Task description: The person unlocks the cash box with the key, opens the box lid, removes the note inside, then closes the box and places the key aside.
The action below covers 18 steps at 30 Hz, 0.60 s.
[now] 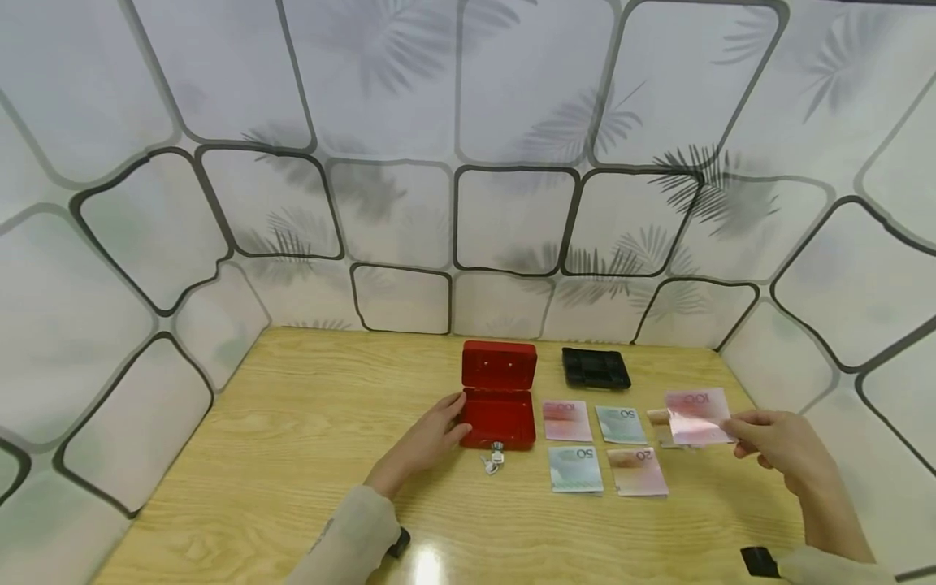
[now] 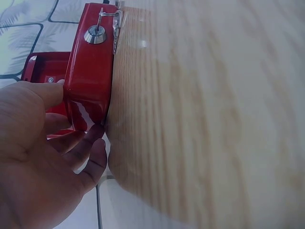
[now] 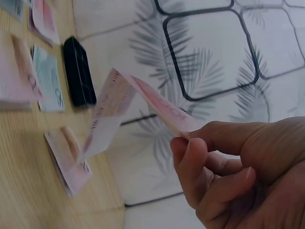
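Pink 100 banknote [image 1: 698, 416] hangs above the wooden table [image 1: 292, 422], pinched at its right edge between the thumb and fingers of the right hand [image 1: 778, 447]; the right wrist view shows the note bent along a crease, its free end drooping toward the tabletop. Directly under it lies a small stack of pinkish notes [image 1: 661, 426], partly hidden by the held one.

The left hand [image 1: 427, 439] rests against the left front corner of the open red cash box [image 1: 499, 410]. In the left wrist view its thumb lies along the top rim and its fingers curve round the lower edge of the box, so it grips the corner. The box's lid [image 1: 500, 364] stands upright behind the tray. A key [image 1: 496, 457] sits in the lock on the front wall, with a second key dangling on a ring and touching the table.

Between the box and the right hand four banknotes lie flat in two rows: a pink note [image 1: 566, 420] and a green 50 note [image 1: 620, 424] behind, another green 50 [image 1: 575, 469] and a brownish 20 note [image 1: 637, 471] in front. A black tray [image 1: 595, 368] sits near the back wall, just right of the lid.
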Each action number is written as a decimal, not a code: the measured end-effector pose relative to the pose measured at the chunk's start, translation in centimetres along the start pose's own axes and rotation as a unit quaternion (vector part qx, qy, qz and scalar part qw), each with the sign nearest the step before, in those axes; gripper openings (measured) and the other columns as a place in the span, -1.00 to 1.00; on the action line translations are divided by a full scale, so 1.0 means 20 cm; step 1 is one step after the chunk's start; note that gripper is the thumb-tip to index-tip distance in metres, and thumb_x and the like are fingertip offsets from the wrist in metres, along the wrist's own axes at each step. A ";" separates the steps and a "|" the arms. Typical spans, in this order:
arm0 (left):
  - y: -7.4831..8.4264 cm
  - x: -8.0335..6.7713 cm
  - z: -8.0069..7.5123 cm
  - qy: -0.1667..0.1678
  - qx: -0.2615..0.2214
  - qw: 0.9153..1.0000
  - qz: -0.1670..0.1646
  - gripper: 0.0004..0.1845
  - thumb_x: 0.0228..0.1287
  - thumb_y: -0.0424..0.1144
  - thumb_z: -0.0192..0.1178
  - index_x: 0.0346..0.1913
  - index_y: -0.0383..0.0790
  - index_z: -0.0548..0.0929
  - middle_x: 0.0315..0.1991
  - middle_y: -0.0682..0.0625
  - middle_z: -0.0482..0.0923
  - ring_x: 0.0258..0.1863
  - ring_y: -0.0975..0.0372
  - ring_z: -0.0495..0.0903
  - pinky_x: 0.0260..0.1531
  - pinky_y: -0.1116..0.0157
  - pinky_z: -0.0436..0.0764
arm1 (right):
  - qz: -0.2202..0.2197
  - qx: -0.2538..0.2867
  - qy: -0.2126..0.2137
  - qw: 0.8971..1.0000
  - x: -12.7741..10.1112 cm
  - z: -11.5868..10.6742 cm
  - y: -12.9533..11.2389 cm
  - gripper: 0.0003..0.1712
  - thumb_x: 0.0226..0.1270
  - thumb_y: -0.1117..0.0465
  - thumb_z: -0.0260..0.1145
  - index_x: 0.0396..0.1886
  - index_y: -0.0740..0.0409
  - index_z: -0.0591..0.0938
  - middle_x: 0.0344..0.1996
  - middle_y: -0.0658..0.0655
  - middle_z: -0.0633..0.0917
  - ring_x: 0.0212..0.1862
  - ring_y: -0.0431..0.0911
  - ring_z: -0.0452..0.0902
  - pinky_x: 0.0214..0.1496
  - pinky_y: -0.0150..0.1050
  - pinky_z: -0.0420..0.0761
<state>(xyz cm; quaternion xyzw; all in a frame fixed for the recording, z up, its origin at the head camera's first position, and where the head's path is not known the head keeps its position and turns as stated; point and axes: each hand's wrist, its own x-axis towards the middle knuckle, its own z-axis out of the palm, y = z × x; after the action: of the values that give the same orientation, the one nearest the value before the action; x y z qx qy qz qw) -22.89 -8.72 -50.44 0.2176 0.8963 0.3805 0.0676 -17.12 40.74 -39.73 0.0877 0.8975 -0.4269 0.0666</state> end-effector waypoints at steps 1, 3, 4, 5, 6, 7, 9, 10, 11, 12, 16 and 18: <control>0.00 0.00 0.00 0.000 0.000 1.000 0.000 -0.35 0.62 -0.22 0.09 0.55 -0.50 0.18 0.58 -0.33 0.11 0.55 -0.14 0.15 0.49 -0.07 0.21 | 0.007 -0.006 -0.006 1.000 0.00 -0.02 0.02 -0.51 0.59 0.12 0.23 0.03 0.59 0.63 -0.53 -0.08 0.70 -0.47 -0.25 0.54 -0.48 -0.36 0.44; 0.00 0.00 0.00 0.000 0.000 1.000 0.000 -0.35 0.62 -0.22 0.09 0.55 -0.51 0.18 0.58 -0.34 0.11 0.55 -0.14 0.15 0.49 -0.07 0.22 | 0.021 -0.015 -0.019 0.999 -0.01 -0.04 0.05 -0.54 0.59 0.11 0.23 0.00 0.54 0.67 -0.53 -0.06 0.70 -0.47 -0.23 0.51 -0.48 -0.35 0.42; 0.00 0.00 0.00 0.000 0.000 1.000 0.000 -0.35 0.62 -0.22 0.09 0.55 -0.50 0.18 0.58 -0.33 0.11 0.55 -0.14 0.15 0.49 -0.07 0.21 | 0.026 -0.018 -0.023 0.999 -0.01 -0.05 0.07 -0.55 0.59 0.11 0.23 -0.02 0.52 0.68 -0.54 -0.05 0.70 -0.49 -0.23 0.49 -0.48 -0.35 0.42; 0.00 0.01 0.00 0.000 0.001 1.000 0.000 -0.35 0.62 -0.22 0.09 0.55 -0.50 0.18 0.58 -0.33 0.11 0.55 -0.14 0.15 0.49 -0.07 0.22 | 0.030 -0.022 -0.028 0.999 -0.01 -0.05 0.09 -0.56 0.59 0.12 0.23 -0.03 0.52 0.68 -0.55 -0.04 0.70 -0.50 -0.22 0.47 -0.49 -0.36 0.41; 0.00 0.01 0.00 0.000 0.001 1.000 0.000 -0.35 0.62 -0.22 0.09 0.56 -0.50 0.18 0.58 -0.33 0.11 0.55 -0.13 0.15 0.49 -0.06 0.22 | 0.032 -0.025 -0.033 0.999 -0.01 -0.05 0.11 -0.56 0.58 0.12 0.24 -0.04 0.53 0.68 -0.55 -0.04 0.70 -0.51 -0.22 0.46 -0.49 -0.36 0.40; -0.01 0.01 0.00 0.000 0.002 1.000 0.000 -0.35 0.62 -0.22 0.09 0.56 -0.50 0.18 0.58 -0.33 0.11 0.55 -0.14 0.15 0.49 -0.06 0.22 | 0.031 -0.028 -0.038 0.998 -0.01 -0.05 0.13 -0.56 0.57 0.14 0.24 -0.03 0.56 0.67 -0.55 -0.04 0.69 -0.51 -0.23 0.45 -0.49 -0.37 0.40; -0.01 0.01 0.00 0.000 0.001 1.000 0.000 -0.35 0.62 -0.22 0.09 0.56 -0.50 0.18 0.58 -0.33 0.11 0.55 -0.14 0.15 0.48 -0.06 0.22 | 0.032 -0.025 -0.050 0.998 -0.01 -0.04 0.17 -0.58 0.55 0.18 0.25 -0.04 0.58 0.66 -0.56 -0.04 0.67 -0.51 -0.24 0.45 -0.50 -0.39 0.38; -0.01 0.01 0.00 0.000 0.002 1.000 0.000 -0.35 0.62 -0.22 0.09 0.56 -0.50 0.18 0.58 -0.33 0.11 0.55 -0.13 0.16 0.48 -0.06 0.22 | 0.030 -0.020 -0.058 0.998 -0.01 -0.03 0.19 -0.60 0.53 0.21 0.26 -0.06 0.59 0.65 -0.57 -0.04 0.66 -0.52 -0.26 0.45 -0.51 -0.41 0.38; -0.01 0.01 0.00 -0.001 0.003 1.000 0.000 -0.35 0.62 -0.22 0.09 0.56 -0.50 0.18 0.58 -0.33 0.11 0.55 -0.13 0.15 0.48 -0.06 0.22 | 0.029 -0.016 -0.066 0.997 0.00 -0.03 0.21 -0.62 0.52 0.23 0.26 -0.07 0.60 0.65 -0.57 -0.04 0.66 -0.52 -0.27 0.46 -0.51 -0.42 0.38; -0.01 0.01 0.00 0.000 0.002 1.000 0.000 -0.35 0.62 -0.22 0.09 0.56 -0.50 0.18 0.58 -0.33 0.12 0.55 -0.13 0.16 0.48 -0.06 0.22 | 0.029 -0.010 -0.075 0.997 0.00 -0.02 0.23 -0.64 0.51 0.25 0.25 -0.09 0.59 0.66 -0.58 -0.04 0.65 -0.52 -0.28 0.46 -0.51 -0.43 0.38; -0.01 0.01 0.00 -0.001 0.003 1.000 0.000 -0.35 0.62 -0.22 0.09 0.56 -0.50 0.18 0.58 -0.32 0.12 0.55 -0.13 0.16 0.49 -0.06 0.22 | 0.031 0.010 -0.101 0.994 0.01 0.02 0.30 -0.69 0.51 0.30 0.24 -0.15 0.58 0.68 -0.58 -0.05 0.65 -0.52 -0.31 0.49 -0.49 -0.46 0.43; -0.01 0.01 0.00 0.000 0.001 1.000 0.001 -0.35 0.62 -0.22 0.09 0.55 -0.50 0.18 0.58 -0.33 0.12 0.55 -0.14 0.16 0.48 -0.06 0.22 | 0.033 0.012 -0.103 0.994 0.02 0.04 0.32 -0.68 0.51 0.30 0.24 -0.14 0.58 0.68 -0.58 -0.05 0.65 -0.52 -0.32 0.50 -0.49 -0.46 0.44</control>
<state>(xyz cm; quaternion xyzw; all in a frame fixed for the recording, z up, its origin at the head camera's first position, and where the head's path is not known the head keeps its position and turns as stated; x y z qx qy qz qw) -23.09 -8.68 -50.61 0.2188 0.8965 0.3793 0.0669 -16.04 44.13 -45.16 0.0735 0.8773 -0.4420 0.1721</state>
